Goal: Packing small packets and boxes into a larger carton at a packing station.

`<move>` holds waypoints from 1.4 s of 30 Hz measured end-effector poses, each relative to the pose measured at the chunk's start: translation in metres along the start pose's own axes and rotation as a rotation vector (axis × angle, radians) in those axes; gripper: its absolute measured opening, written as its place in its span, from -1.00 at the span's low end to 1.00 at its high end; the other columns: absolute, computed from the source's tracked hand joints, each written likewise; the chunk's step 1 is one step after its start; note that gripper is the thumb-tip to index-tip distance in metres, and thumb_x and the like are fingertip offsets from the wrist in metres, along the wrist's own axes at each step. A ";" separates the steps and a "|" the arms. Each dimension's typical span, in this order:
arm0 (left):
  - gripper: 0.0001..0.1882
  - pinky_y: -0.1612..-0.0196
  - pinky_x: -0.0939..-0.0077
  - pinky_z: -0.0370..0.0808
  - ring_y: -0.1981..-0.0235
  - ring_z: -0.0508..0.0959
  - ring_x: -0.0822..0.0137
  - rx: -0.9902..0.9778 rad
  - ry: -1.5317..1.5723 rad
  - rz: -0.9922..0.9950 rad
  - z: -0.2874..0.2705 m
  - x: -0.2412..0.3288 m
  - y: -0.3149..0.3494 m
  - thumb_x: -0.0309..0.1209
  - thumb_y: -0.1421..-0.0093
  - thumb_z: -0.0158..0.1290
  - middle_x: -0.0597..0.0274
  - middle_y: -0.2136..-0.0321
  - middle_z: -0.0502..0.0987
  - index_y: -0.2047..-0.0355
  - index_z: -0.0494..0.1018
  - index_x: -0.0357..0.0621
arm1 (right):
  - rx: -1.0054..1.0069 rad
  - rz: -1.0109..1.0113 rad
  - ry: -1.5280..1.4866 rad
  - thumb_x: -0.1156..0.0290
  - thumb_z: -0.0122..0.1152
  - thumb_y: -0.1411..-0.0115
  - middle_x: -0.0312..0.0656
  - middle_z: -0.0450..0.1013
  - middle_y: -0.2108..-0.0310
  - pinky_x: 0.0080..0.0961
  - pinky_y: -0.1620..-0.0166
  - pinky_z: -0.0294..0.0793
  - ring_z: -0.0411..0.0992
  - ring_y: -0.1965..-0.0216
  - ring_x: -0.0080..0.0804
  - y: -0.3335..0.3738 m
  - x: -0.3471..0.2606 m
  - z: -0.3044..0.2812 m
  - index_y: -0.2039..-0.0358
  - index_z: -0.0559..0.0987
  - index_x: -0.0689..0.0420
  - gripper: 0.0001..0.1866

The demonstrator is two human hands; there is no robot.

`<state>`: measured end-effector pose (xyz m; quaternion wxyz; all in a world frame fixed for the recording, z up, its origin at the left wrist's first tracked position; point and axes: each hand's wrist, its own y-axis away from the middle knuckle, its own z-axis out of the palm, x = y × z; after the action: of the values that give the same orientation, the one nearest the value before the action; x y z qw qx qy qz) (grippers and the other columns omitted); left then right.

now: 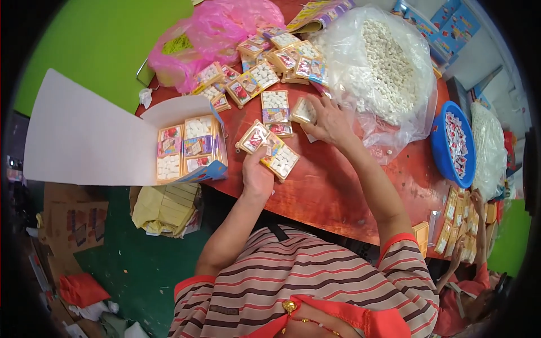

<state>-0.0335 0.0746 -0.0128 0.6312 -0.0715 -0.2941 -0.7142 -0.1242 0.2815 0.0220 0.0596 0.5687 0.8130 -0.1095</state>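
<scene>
My left hand [257,176] is closed around the lower edge of a flat candy pack [283,161], which has white pieces at one end and a red picture at the other. Just to its right and farther off, my right hand [336,123] has its thumb and fingers bent round another candy pack [304,111], partly covered by the fingers. Between the two hands, a small stack of similar packs [275,100] lies on the red table [332,191]. At the left stands a white carton [93,132] with its lid up and packs arranged inside.
A loose pile of packs [261,78] lies at the back, beside a pink plastic bag [217,28]. A large clear bag of white pieces [389,67] fills the back right. Further right are a blue basin [438,141] of small sachets and another person's hand [478,197] near more trays.
</scene>
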 end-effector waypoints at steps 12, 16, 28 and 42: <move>-0.48 -0.25 0.19 0.19 -0.18 0.30 0.18 -0.180 0.064 -0.114 -0.001 0.008 0.012 -0.18 -0.33 -0.21 0.14 -0.15 0.30 -0.23 0.13 -0.15 | -0.062 0.062 -0.996 0.03 0.12 -0.14 -0.02 0.43 0.18 -0.31 0.16 0.42 0.43 0.20 -0.19 0.010 -0.087 0.027 -0.08 0.37 0.21 -0.39; -0.52 -0.23 0.17 0.23 -0.16 0.33 0.16 -0.183 0.030 -0.100 0.001 0.011 0.012 -0.29 -0.33 -0.21 0.10 -0.13 0.32 -0.22 0.14 -0.20 | -0.333 0.401 -1.780 0.11 0.07 -0.20 -0.12 0.47 0.14 -0.44 0.12 0.49 0.47 0.19 -0.39 0.009 -0.077 0.019 -0.05 0.41 0.23 -0.47; -0.41 -0.12 0.23 0.37 -0.05 0.43 0.16 -0.084 -0.062 -0.002 -0.014 0.017 0.016 -0.50 -0.23 -0.10 -0.06 -0.02 0.38 -0.24 0.01 -0.32 | -0.308 0.417 -2.339 0.06 -0.15 -0.27 0.18 0.46 0.12 -0.19 0.08 0.53 0.50 0.14 -0.04 0.027 -0.044 0.021 -0.11 0.31 0.33 -0.40; -0.09 0.02 0.30 0.46 0.09 0.49 0.16 -0.064 -0.228 -0.063 -0.012 0.014 0.025 -0.73 -0.01 -0.10 -0.07 0.15 0.45 -0.35 -0.21 -0.08 | -0.108 0.404 -2.348 -0.02 -0.19 -0.25 0.13 0.49 0.15 -0.25 0.09 0.53 0.52 0.20 -0.09 0.066 -0.027 0.025 -0.06 0.37 0.35 -0.34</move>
<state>-0.0093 0.0555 -0.0072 0.5682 -0.1628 -0.3431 -0.7300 -0.0540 0.2721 -0.0032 0.8069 0.2353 0.1608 -0.5174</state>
